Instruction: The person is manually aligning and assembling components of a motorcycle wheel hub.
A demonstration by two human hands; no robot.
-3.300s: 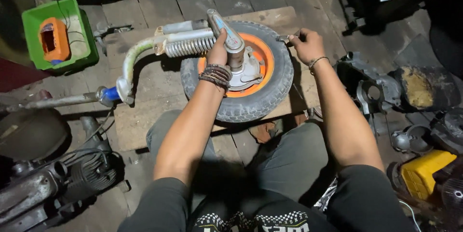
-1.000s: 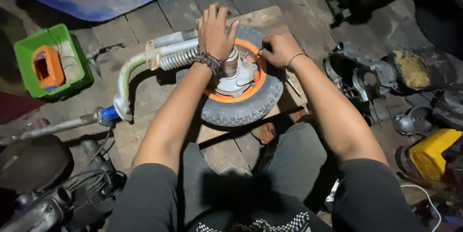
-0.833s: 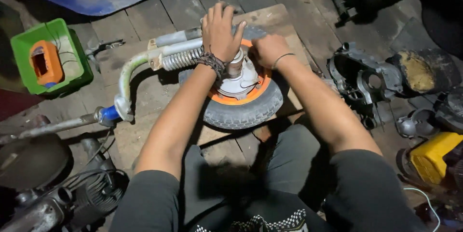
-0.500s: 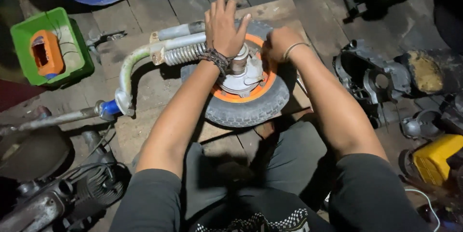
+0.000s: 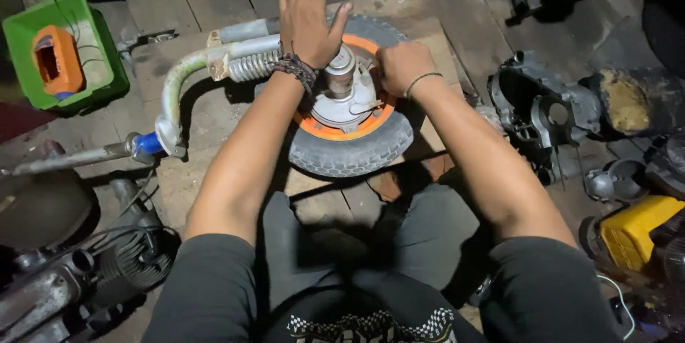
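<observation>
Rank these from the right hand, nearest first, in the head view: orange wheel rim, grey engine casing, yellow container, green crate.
1. Orange wheel rim: under the right hand.
2. Grey engine casing: to its right.
3. Yellow container: lower right.
4. Green crate: far left.

An orange metal rim [image 5: 335,131] sits inside a grey-black ribbed rubber tyre [image 5: 354,152] at centre, a green plastic crate [image 5: 100,47] holds an orange block [image 5: 56,63] upper left, and a yellow plastic casing [image 5: 637,229] lies lower right.
</observation>
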